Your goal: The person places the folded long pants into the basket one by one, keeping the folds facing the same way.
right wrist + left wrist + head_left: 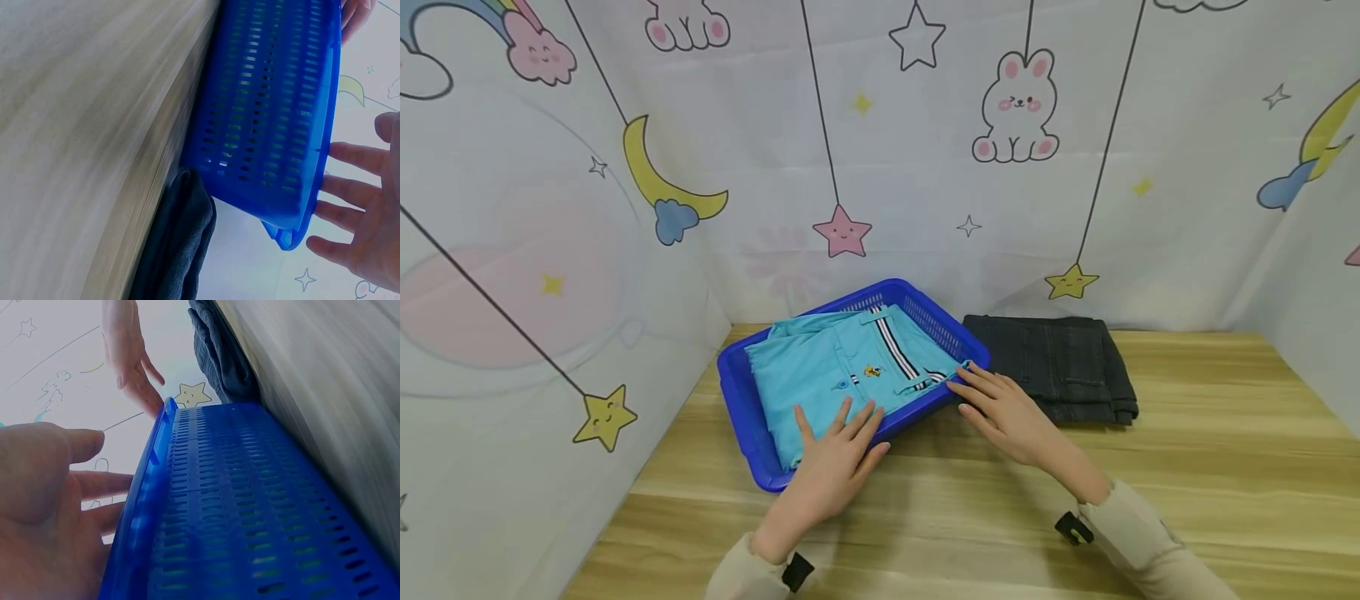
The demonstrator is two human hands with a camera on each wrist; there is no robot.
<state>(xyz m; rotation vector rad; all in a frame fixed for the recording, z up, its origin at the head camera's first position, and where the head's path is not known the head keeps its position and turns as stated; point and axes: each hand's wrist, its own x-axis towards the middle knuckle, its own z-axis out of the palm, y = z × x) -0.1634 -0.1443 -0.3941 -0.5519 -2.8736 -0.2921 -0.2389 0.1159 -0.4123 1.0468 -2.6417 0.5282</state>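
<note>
Folded light-blue trousers [820, 354] with a striped waistband lie in a blue plastic basket [741, 433], set at an angle on the table. My left hand [831, 471] spreads its straight fingers over the near rim, fingertips at the trousers' lower edge. At the basket's right corner, my right hand [1011, 417] reaches over the rim, fingertips at the waistband end. In the left wrist view, the basket's slotted side [231, 500] stands beside the left hand [44, 500]. The right wrist view has the right hand's extended fingers [350, 190] along the rim.
Folded dark jeans [1048, 367] lie on the wooden table [1210, 467], right beside the basket's right corner. A white cloth backdrop [925, 167] printed with stars, moons and rabbits hangs behind and along both sides.
</note>
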